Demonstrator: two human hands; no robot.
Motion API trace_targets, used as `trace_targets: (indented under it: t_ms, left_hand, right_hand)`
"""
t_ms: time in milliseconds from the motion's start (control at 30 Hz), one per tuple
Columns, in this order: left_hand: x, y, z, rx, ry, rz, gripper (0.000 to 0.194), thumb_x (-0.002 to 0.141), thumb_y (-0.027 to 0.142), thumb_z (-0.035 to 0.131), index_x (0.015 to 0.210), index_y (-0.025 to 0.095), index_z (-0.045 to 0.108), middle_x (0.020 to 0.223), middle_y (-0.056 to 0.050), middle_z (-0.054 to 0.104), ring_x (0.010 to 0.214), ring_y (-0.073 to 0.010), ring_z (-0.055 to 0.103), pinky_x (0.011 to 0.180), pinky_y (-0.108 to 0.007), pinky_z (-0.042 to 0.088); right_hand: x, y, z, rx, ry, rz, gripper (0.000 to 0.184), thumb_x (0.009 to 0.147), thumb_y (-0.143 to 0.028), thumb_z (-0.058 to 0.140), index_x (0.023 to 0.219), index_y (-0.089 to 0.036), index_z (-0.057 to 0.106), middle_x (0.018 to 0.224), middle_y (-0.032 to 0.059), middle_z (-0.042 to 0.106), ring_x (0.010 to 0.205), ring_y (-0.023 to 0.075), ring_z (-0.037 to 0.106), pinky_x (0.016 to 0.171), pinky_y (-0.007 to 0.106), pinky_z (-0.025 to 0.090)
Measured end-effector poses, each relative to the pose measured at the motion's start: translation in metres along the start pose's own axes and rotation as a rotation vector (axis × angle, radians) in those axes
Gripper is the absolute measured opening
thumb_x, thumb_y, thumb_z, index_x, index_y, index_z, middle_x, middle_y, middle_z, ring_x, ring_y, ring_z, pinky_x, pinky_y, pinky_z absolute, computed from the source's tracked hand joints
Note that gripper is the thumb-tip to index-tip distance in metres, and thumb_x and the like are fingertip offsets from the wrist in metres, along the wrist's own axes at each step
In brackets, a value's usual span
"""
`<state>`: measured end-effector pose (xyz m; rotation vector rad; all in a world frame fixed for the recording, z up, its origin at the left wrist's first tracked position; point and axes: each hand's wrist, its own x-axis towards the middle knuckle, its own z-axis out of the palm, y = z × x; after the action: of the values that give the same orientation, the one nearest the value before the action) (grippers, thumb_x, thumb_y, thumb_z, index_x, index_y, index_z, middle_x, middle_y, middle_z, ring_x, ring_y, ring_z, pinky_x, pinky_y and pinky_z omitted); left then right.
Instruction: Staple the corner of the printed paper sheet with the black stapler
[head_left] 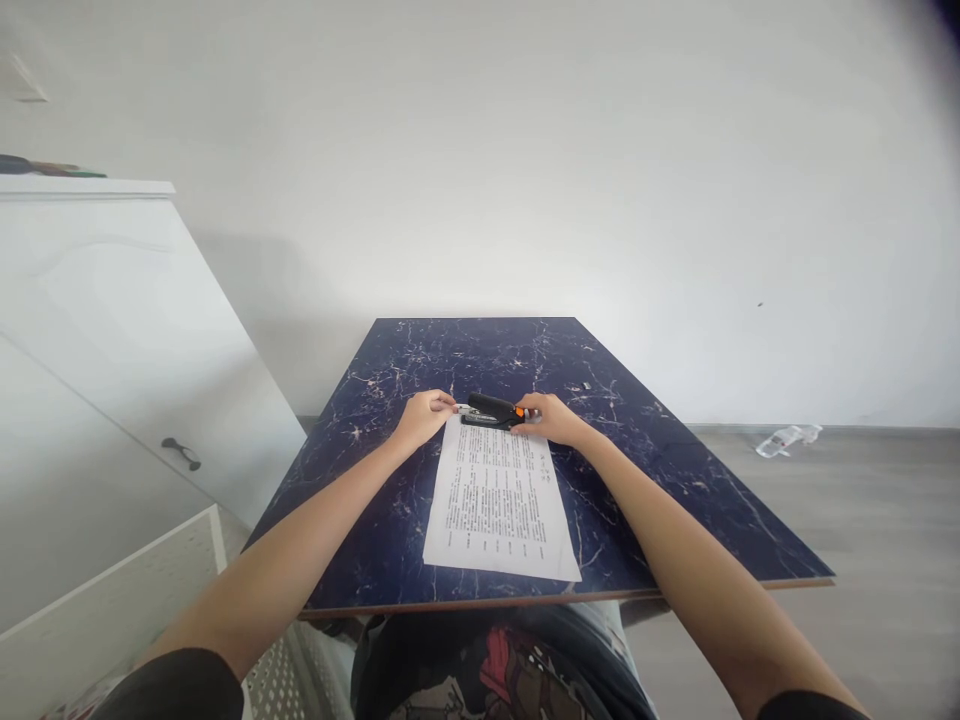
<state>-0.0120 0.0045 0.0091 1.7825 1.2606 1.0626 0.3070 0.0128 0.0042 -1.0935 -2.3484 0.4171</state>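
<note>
Right hand (pixel 553 418) holds stapler (pixel 493 409) inside table edges (pixel 480 606).

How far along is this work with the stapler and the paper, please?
Looks done: the printed paper lies on the blue table, its far edge by the stapler.
In hand: the right hand holds the stapler; the left fingertips pinch something too small to identify near its other end.
Probably left: closing the stapler, since its top is raised. No staple is visible in the paper.
</note>
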Motion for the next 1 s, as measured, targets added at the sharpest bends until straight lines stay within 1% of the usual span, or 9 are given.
trace_targets:
  t_ms: [67,200,233,367,500,600,700,800,1000]
  left_hand:
    - [0.001,0.0,0.001,-0.054,-0.026,-0.045,0.019,0.077,0.032,0.074,0.091,0.02,0.076,0.074,-0.006,0.075,0.063,-0.0201,0.064,0.063,-0.032,0.047]
    - [0.002,0.001,0.002,-0.181,-0.077,-0.101,0.029,0.074,0.03,0.077,0.101,0.019,0.072,0.088,-0.008,0.078,0.066,-0.0187,0.065,0.063,-0.031,0.047]
    - [0.002,0.002,0.003,-0.194,-0.075,-0.114,0.031,0.075,0.031,0.078,0.102,0.019,0.072,0.087,-0.009,0.077,0.067,-0.0192,0.066,0.064,-0.031,0.048]
    - [0.0,0.009,0.005,-0.226,-0.058,-0.158,0.035,0.075,0.039,0.081,0.101,0.017,0.072,0.072,-0.007,0.072,0.064,-0.0208,0.066,0.063,-0.033,0.049]
    - [-0.002,0.013,0.007,-0.255,-0.045,-0.183,0.034,0.074,0.038,0.08,0.099,0.017,0.071,0.07,-0.005,0.071,0.061,-0.0194,0.064,0.063,-0.032,0.048]
    - [-0.003,0.011,0.009,-0.202,-0.059,-0.157,0.03,0.076,0.037,0.077,0.099,0.019,0.07,0.061,-0.001,0.066,0.058,-0.0187,0.063,0.062,-0.031,0.046]
    - [-0.004,0.01,0.011,-0.145,-0.118,-0.082,0.029,0.078,0.035,0.074,0.103,0.02,0.069,0.058,0.001,0.064,0.059,-0.0187,0.063,0.063,-0.03,0.045]
    - [-0.003,0.009,0.011,-0.148,-0.164,-0.036,0.032,0.081,0.037,0.073,0.109,0.021,0.069,0.059,0.0,0.066,0.061,-0.0194,0.065,0.065,-0.03,0.047]
    - [0.001,0.01,0.009,-0.212,-0.236,-0.058,0.044,0.079,0.044,0.078,0.115,0.02,0.067,0.065,-0.003,0.069,0.066,-0.0225,0.07,0.063,-0.031,0.05]
  right_hand:
    - [0.0,0.001,0.0,0.025,0.001,0.015,0.035,0.08,-0.053,0.079,0.092,-0.02,0.075,0.086,0.0041,0.07,0.076,0.019,0.06,0.071,0.03,0.045]
    - [-0.001,0.0,0.0,0.086,-0.002,0.047,0.037,0.079,-0.054,0.079,0.091,-0.02,0.075,0.087,0.0037,0.069,0.074,0.018,0.059,0.071,0.031,0.046]
    - [-0.001,0.0,0.0,0.099,-0.006,0.051,0.037,0.079,-0.054,0.079,0.091,-0.02,0.075,0.087,0.0037,0.07,0.074,0.0178,0.059,0.071,0.03,0.046]
    - [-0.001,0.0,0.0,0.127,-0.013,0.053,0.037,0.078,-0.055,0.079,0.09,-0.021,0.076,0.089,0.0037,0.071,0.075,0.0178,0.059,0.071,0.03,0.047]
    - [-0.001,-0.001,0.0,0.145,-0.012,0.049,0.037,0.077,-0.055,0.08,0.088,-0.02,0.076,0.089,0.004,0.071,0.074,0.0179,0.059,0.071,0.031,0.047]
    - [-0.001,-0.002,0.0,0.159,-0.013,0.052,0.035,0.077,-0.054,0.08,0.087,-0.021,0.076,0.09,0.0041,0.071,0.074,0.0176,0.059,0.071,0.031,0.047]
    - [0.0,-0.004,0.0,0.18,-0.012,0.055,0.033,0.078,-0.052,0.08,0.087,-0.021,0.077,0.092,0.0042,0.072,0.074,0.0172,0.059,0.071,0.031,0.047]
    - [0.0,-0.003,0.002,0.204,-0.01,0.063,0.034,0.077,-0.053,0.08,0.087,-0.021,0.076,0.093,0.0046,0.071,0.073,0.0172,0.059,0.07,0.031,0.047]
    - [0.001,-0.003,0.002,0.195,-0.021,0.064,0.033,0.079,-0.052,0.077,0.085,-0.02,0.074,0.093,0.0043,0.071,0.074,0.0171,0.058,0.069,0.031,0.047]
